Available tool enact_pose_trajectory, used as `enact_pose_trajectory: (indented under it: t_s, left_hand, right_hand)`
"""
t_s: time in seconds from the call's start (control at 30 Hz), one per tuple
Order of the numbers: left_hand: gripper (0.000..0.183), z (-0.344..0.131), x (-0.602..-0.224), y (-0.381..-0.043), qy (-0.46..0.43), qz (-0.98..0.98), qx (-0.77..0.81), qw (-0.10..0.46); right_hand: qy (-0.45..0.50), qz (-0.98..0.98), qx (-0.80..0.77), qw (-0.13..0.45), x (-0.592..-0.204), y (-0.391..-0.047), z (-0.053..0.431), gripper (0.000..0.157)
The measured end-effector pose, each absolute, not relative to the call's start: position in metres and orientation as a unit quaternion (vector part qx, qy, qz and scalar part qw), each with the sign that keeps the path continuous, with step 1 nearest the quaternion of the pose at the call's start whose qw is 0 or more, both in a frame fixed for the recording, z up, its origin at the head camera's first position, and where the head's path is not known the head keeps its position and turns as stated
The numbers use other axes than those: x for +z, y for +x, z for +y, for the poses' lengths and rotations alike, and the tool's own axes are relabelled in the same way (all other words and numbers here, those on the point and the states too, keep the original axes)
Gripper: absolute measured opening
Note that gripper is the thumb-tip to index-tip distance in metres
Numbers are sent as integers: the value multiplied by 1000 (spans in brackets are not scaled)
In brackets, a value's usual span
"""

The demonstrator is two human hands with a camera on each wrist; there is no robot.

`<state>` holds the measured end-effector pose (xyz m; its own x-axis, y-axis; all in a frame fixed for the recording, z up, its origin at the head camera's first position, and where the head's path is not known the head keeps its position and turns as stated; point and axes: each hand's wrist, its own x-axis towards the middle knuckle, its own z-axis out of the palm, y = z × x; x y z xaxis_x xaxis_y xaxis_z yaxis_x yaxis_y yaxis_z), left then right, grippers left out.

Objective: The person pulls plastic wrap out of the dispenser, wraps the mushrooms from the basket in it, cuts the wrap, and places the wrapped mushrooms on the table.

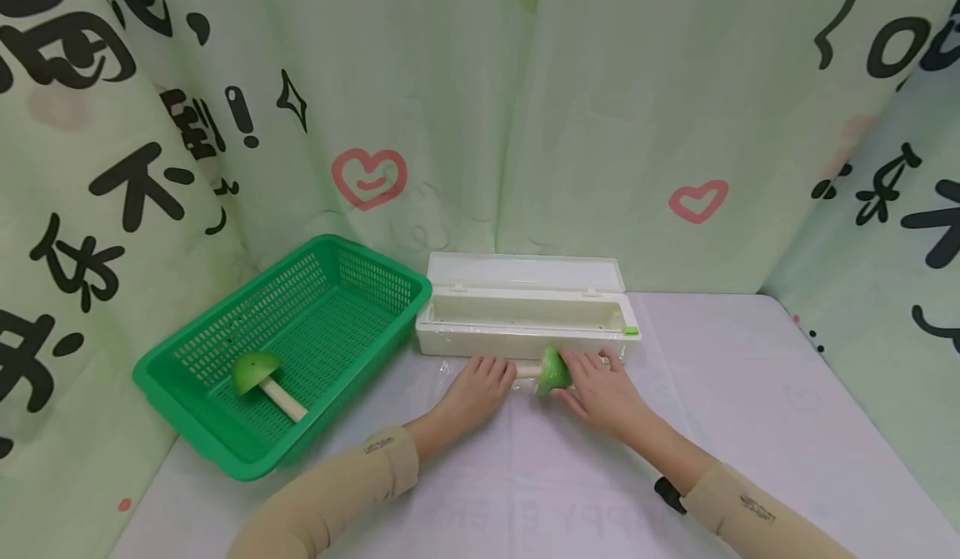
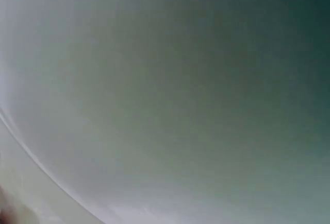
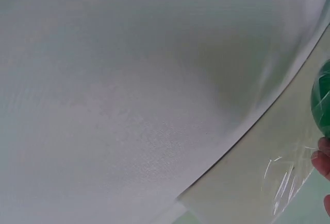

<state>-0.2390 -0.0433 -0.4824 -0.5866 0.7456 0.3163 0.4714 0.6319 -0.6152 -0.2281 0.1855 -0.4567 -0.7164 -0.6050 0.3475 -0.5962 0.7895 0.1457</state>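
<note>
Mushroom [image 1: 554, 371], stem end behind left fingers [image 1: 500, 371]

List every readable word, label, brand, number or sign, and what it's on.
"!": curtain, left side
"不", likely: same curtain, left
Other black curtain characters: distorted or cut off, can't read surely
Prints on both sleeves: too small
Lettering on table cover: too faint
Brands, numbers: none readable

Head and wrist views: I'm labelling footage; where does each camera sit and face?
Head: worn on the head, facing forward and down: basket, box, left hand, right hand, sleeves.
Left wrist: on that wrist, facing a blurred surface; perhaps a finger.
Right wrist: on that wrist, facing a pale surface; fingertips.
Head and right wrist share the held mushroom.
</note>
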Motion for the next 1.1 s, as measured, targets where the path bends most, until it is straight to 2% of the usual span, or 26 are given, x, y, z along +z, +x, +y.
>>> enact_pose_trajectory:
  t_s: [0.2,0.27,0.4,0.53,0.8,0.97,1.1]
  left_hand:
    - [27,-46,-480,-238,-357,-855,198,321]
    - [30,-46,-480,-238,-358,-851,182,338]
    - [34,-46,-475,-239,-365,-841,154,368]
    - [33,-46,-467,-241,-373,-829,144,390]
    - [48,-45,-458,-234,-356,-831,120,410]
    - [47,-45,-459,-232,-335,-816,175,437]
    - [49,-45,-461,-236,-328,-816,207,429]
  right_hand:
    - [339,-909,16,242,-455,-226,185,84]
    - [341,-900,17,272,-456,-227,185,86]
    - [338,-881,35,328,-458,-229,182,80]
    - [329,-871,44,361,-459,-231,180,72]
    - [332,-864,38,376,-456,-235,183,77]
    - [331,-862,25,384,-450,-239,184,77]
    - [340,-856,19,388,-446,-241,184,77]
